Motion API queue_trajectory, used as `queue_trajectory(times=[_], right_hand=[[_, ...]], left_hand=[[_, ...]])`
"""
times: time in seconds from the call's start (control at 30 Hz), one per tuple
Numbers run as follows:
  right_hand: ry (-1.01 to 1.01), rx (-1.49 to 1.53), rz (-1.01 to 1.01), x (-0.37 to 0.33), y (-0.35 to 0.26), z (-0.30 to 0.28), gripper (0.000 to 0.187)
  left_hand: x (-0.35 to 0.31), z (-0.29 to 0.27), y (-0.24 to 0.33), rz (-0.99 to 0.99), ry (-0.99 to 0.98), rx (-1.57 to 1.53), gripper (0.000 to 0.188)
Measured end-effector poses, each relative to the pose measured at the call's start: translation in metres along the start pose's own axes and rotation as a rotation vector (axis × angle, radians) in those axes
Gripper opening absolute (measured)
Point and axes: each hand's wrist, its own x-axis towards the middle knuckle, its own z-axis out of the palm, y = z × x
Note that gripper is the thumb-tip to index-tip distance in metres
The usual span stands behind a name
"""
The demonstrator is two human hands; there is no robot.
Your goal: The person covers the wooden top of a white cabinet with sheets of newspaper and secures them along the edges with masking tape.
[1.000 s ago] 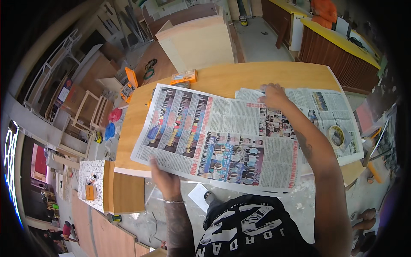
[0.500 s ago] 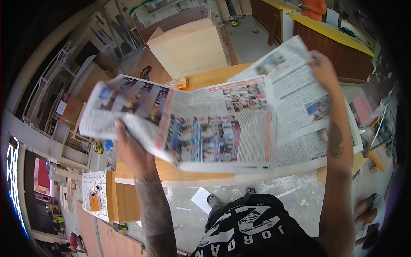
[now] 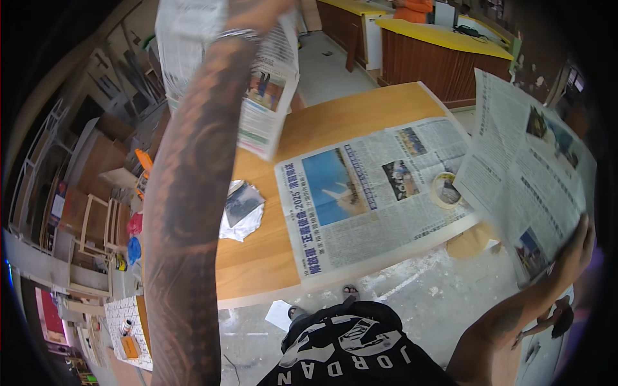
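My left hand (image 3: 254, 18) is raised at the top edge, closed on newspaper sheets (image 3: 269, 106) that hang down behind my forearm; its fingers are partly cut off and blurred. My right hand (image 3: 582, 248) grips another newspaper sheet (image 3: 547, 180), held up beyond the right end of the wooden table (image 3: 347, 116). Between them, a newspaper spread (image 3: 347, 241) lies flat on the tabletop. On its right part rests a round, ring-like item (image 3: 445, 190), perhaps a tape roll. Left of the spread lies a crumpled white piece with a dark square (image 3: 243, 209) on it.
Yellow-topped counters (image 3: 444, 42) stand at the far side, with a person in orange (image 3: 412, 9) behind them. Wooden frames and boards (image 3: 96, 225) crowd the left. Another person (image 3: 557, 318) is low at the right. A white sheet (image 3: 279, 315) lies on the floor near my feet.
The large open newspaper I held with both hands is now apart: my left hand has risen far up with one part, my right has swung right and down with another. The flat spread is now uncovered.
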Motion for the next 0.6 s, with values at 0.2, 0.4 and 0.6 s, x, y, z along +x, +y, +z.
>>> queue_trajectory(times=[0.2, 0.4, 0.6], right_hand=[[0.272, -0.010, 0.201, -0.015, 0.060, -0.092, 0.056], [0.133, 0.172, 0.225, -0.016, 0.079, -0.107, 0.042], [-0.121, 0.174, 0.056, -0.018, 0.045, -0.044, 0.026]], left_hand=[[-0.107, 0.180, 0.040, -0.105, -0.644, 0.028, 0.023], [-0.262, 0.250, 0.059, -0.329, -1.252, -0.083, 0.048], [-0.301, 0.219, 0.086, -0.457, -0.840, -0.546, 0.077]])
